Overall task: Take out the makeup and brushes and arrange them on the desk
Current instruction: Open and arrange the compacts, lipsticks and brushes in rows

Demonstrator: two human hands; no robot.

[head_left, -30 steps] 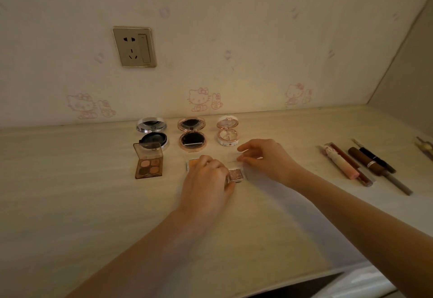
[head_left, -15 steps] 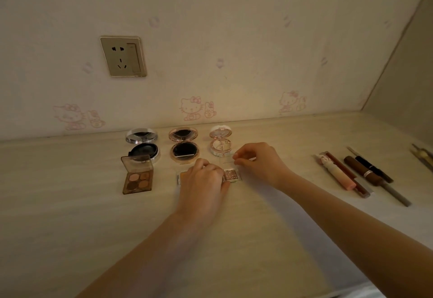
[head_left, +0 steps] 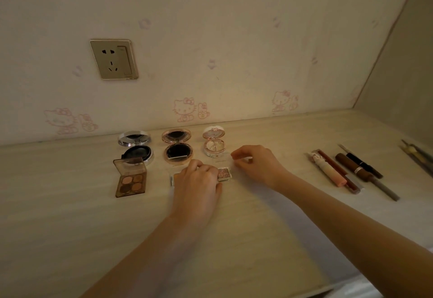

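at desk centre, head view: the left hand [head_left: 196, 185] lies curled over a small square case [head_left: 173, 179], grasping it. a glitter pan [head_left: 224, 174] touches that hand at its two o'clock. the right hand [head_left: 255, 164], at two o'clock of the pan, pinches thumb to forefinger; whether it holds anything cannot be told. step judged: lining up small pans below the open compacts [head_left: 177, 150]. the next move calls for squaring the case with the four-pan palette [head_left: 131, 179] at nine o'clock. bare desk [head_left: 70, 239] lies at six o'clock, its front edge at five. lip tubes [head_left: 328, 171] lie well apart at three.
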